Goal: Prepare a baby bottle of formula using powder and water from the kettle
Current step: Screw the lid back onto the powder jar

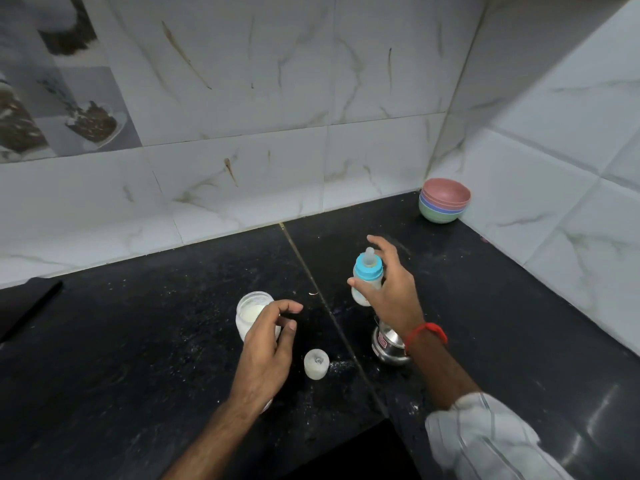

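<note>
Above the steel kettle (388, 344): right hand (391, 289) clamped on blue-collared baby bottle (367, 276) | left of kettle: left hand (268, 337), fingers apart, beside open powder jar (250, 313) | kettle's red label unreadable

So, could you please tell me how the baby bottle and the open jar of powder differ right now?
The baby bottle is closed with a blue ring and teat, while the jar is open, showing white powder. The bottle is held up off the counter in the right hand; the jar stands on it beside the left hand, whose grip I cannot confirm. The bottle is slimmer than the jar. Both are pale and translucent.
</note>
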Tool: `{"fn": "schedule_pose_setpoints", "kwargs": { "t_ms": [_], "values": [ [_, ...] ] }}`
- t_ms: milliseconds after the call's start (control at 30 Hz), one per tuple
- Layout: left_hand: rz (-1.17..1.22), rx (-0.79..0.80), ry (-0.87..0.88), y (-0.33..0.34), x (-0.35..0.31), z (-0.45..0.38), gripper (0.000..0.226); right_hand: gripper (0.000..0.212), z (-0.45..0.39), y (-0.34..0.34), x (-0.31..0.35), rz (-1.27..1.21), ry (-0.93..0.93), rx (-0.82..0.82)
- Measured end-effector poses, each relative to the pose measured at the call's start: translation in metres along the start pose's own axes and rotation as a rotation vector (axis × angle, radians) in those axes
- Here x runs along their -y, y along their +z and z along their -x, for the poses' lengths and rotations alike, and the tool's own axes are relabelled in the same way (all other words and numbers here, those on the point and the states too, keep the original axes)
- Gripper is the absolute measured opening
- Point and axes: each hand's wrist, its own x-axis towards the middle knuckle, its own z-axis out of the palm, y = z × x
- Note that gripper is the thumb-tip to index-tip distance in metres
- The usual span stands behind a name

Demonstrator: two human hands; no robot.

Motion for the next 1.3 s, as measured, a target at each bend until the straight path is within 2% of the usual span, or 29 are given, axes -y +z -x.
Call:
{"fn": "schedule_pose_setpoints", "kwargs": {
  "t_ms": [133,267,533,633,700,733,833,900,967,1033,1100,1167,1233,1300],
  "values": [
    [-0.014,-0.037,-0.053,-0.016,0.014,0.006,0.038,0.056,-0.04,0.02,-0.033,0.057,0.09,-0.008],
    [-0.043,-0.083,-0.063,-0.031,0.021,0.007,0.034,0.049,-0.063,0.042,-0.056,0.02,0.193,0.007],
    [-0.049,-0.133,-0.072,-0.045,0.036,0.007,0.033,0.05,-0.071,0.07,-0.09,0.149,0.212,0.102],
    [-0.053,-0.14,-0.085,-0.048,0.039,0.003,0.033,0.064,-0.076,0.074,-0.091,0.161,0.222,0.085],
    [-0.059,-0.15,-0.081,-0.051,0.042,0.0,0.033,0.073,-0.072,0.079,-0.084,0.28,0.119,-0.021],
    [-0.06,-0.152,-0.081,-0.052,0.043,-0.001,0.032,0.07,-0.065,0.083,-0.075,0.329,0.021,-0.08],
    [-0.07,-0.154,-0.071,-0.057,0.047,-0.005,0.033,0.046,-0.025,0.103,-0.038,0.365,-0.301,-0.166],
    [-0.078,-0.162,-0.066,-0.062,0.05,-0.009,0.034,0.024,0.01,0.124,-0.021,0.32,-0.473,-0.068],
    [-0.08,-0.171,-0.072,-0.069,0.053,-0.013,0.035,0.014,0.043,0.145,-0.018,0.331,-0.535,0.139],
    [-0.083,-0.186,-0.078,-0.074,0.057,-0.017,0.033,0.03,0.069,0.163,-0.021,0.427,-0.53,0.378],
    [-0.086,-0.198,-0.087,-0.079,0.063,-0.02,0.028,0.057,0.087,0.176,-0.025,0.57,-0.476,0.618],
    [-0.083,-0.193,-0.102,-0.08,0.07,-0.024,0.021,0.076,0.094,0.184,-0.026,0.694,-0.387,0.789],
    [-0.062,-0.171,-0.126,-0.08,0.077,-0.027,0.018,0.08,0.093,0.189,-0.027,0.744,-0.312,0.864],
    [-0.031,-0.147,-0.15,-0.078,0.082,-0.031,0.019,0.073,0.093,0.192,-0.029,0.746,-0.291,0.857]
  ]
}}
